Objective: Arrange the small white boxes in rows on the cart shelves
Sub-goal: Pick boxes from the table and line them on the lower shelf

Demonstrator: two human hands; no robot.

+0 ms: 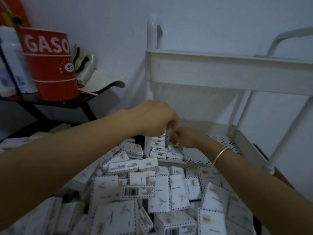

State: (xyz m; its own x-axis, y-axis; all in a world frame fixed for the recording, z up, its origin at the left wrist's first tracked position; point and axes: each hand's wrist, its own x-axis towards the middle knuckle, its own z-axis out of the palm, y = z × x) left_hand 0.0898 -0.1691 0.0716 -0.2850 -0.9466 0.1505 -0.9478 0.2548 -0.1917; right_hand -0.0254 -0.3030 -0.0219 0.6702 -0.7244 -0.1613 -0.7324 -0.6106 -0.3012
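Fingers (173, 125) of left hand (157, 119) and right hand (185, 138) curled, pinching one small white box (167, 139), upright, at left end of lower cart shelf (220, 141), just above stacked rows (159, 150). Loose boxes (152, 187) heaped nearer.

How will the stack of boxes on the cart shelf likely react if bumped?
The stack looks apt to topple: small boxes piled several high. Each seems light and stiff, keeping sharp edges. The smooth perforated shelf probably lets them slide.

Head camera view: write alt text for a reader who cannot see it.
The left hand pinches an upright small white box at the rows in the cart shelf corner, right hand beside it. Loose boxes are heaped in front.
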